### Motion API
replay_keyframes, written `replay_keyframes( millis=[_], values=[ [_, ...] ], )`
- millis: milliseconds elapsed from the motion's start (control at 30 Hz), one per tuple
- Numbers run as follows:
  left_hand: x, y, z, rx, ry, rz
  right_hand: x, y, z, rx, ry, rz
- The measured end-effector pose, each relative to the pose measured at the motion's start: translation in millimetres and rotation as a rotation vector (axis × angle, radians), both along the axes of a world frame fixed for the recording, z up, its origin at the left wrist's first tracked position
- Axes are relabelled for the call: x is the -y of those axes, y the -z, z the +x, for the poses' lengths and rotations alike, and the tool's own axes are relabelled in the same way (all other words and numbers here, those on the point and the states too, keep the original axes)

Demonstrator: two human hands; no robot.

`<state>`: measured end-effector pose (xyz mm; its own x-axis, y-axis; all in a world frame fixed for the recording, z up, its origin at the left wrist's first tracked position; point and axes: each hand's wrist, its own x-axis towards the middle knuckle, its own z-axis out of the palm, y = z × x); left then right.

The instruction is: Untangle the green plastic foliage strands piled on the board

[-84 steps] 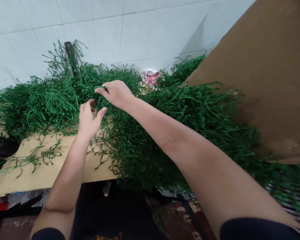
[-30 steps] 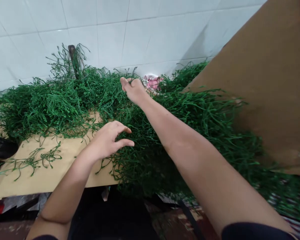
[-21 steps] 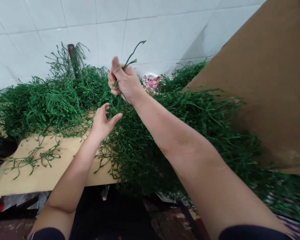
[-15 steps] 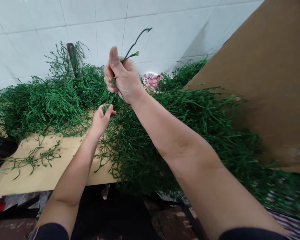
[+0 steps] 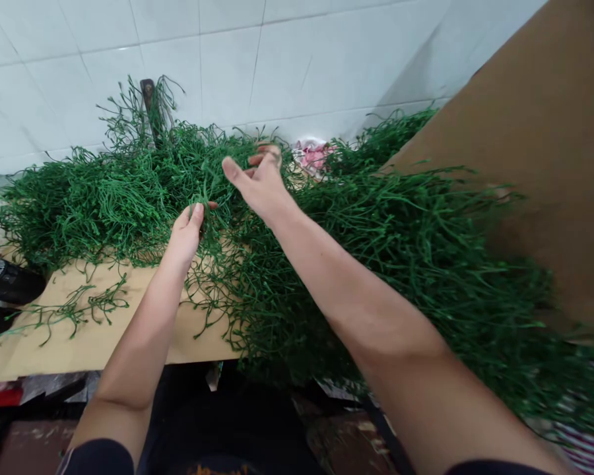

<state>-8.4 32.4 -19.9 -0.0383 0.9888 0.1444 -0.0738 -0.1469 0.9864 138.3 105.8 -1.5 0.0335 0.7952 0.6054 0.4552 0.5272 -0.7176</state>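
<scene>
Thin green plastic-looking stems with small budded tips lie heaped in a left pile (image 5: 103, 198) and a larger right pile (image 5: 396, 257). My left hand (image 5: 189, 227) is closed, its thumb pressed on a few green stems (image 5: 204, 202) near the inner edge of the left pile. Above and to the right of it, my right hand (image 5: 260, 177) hovers with thumb and fingers apart, slightly blurred, and nothing shows in it. A small loose cluster of stems (image 5: 84, 307) rests on the cardboard sheet (image 5: 143, 343) at the left front.
A black bottle (image 5: 10, 280) lies at the left edge. Behind the left pile an upright dark post (image 5: 151, 112) has stems hung on it. A pink and white cloth (image 5: 313, 157) sits by the tiled wall (image 5: 327, 59). A large cardboard panel (image 5: 534, 152) leans at the right.
My right hand has come down from its raised position and opened; the stems it held no longer show in it. My left hand has shifted slightly left, still pinching stems.
</scene>
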Motion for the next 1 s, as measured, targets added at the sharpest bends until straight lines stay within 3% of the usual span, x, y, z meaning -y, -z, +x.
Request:
replay_keyframes(
  millis=[67,200,400,467,600,733,867,1000],
  values=[
    [-3.1,0.2,-0.3,0.040,-0.033,-0.022,12.8,7.3,-4.4,-0.094,0.034,-0.147],
    [-6.2,-0.5,0.6,0.065,-0.075,-0.031,39.6,0.4,-21.9,-0.030,-0.319,-0.382],
    [0.3,1.5,-8.9,-0.098,0.061,-0.042,46.2,-13.9,-29.1,-0.069,-0.458,-0.417],
    [1.4,3.4,-15.2,-0.154,0.062,-0.021,43.6,-12.2,-27.5,-0.130,-0.468,-0.445],
    [-0.7,10.3,-26.2,-0.287,-0.069,0.093,36.6,-3.0,-32.0,-0.230,-0.440,-0.443],
    [0.7,19.6,-29.5,-0.411,-0.131,0.186,24.3,11.6,-44.7,-0.171,-0.351,-0.384],
    [5.0,25.9,-22.9,-0.266,-0.051,0.118,13.8,27.6,-48.2,-0.107,-0.305,-0.377],
    [6.9,23.2,-12.2,-0.063,0.015,-0.065,10.5,36.1,-38.9,-0.125,-0.409,-0.352]
  ],
)
